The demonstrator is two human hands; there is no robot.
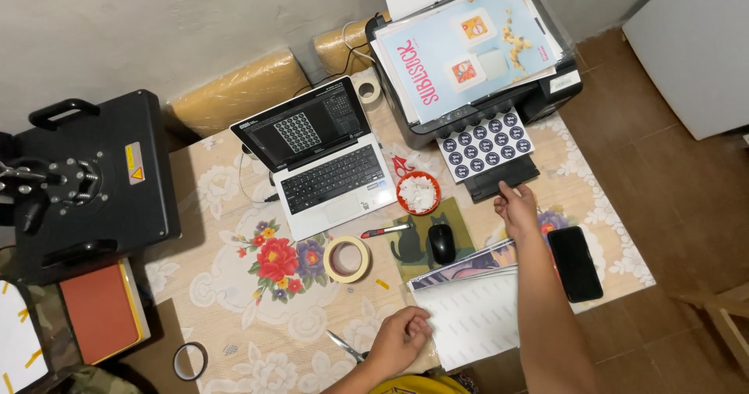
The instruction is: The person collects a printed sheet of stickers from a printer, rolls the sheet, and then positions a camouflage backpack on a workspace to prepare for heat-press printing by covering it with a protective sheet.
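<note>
**Right hand at the printer tray, left hand down by the scissors**

The person's right hand [516, 207] is stretched out to right of centre, fingertips pinched onto the lower edge of the printed sheet of dark round stickers [485, 143] lying on the printer's black output tray [507, 182]. The sheet sits half out of the black printer [476, 66] at the upper right of the frame, with a stack of pale blue printed papers [460, 39] on top of the machine.

At the bottom centre, the left hand [399, 339] is curled into a loose fist, resting at the left edge of a pile of white sheets [476, 312]. Whether it grips anything cannot be told; the scissors [343, 346] lie just beside it, their handles hidden under the hand.

Between the hands, on the flowered tablecloth [234, 285], sit a black mouse [441, 243] on a green mat with a cat silhouette [409, 246], a red bowl of white scraps [418, 193] and a roll of tape [346, 259]. An open laptop [320, 156] stands in the upper middle, its screen showing a grid of circles. A black phone [575, 263] lies to the right of the right forearm. A black heat press [86, 183] fills the left of the frame.
</note>
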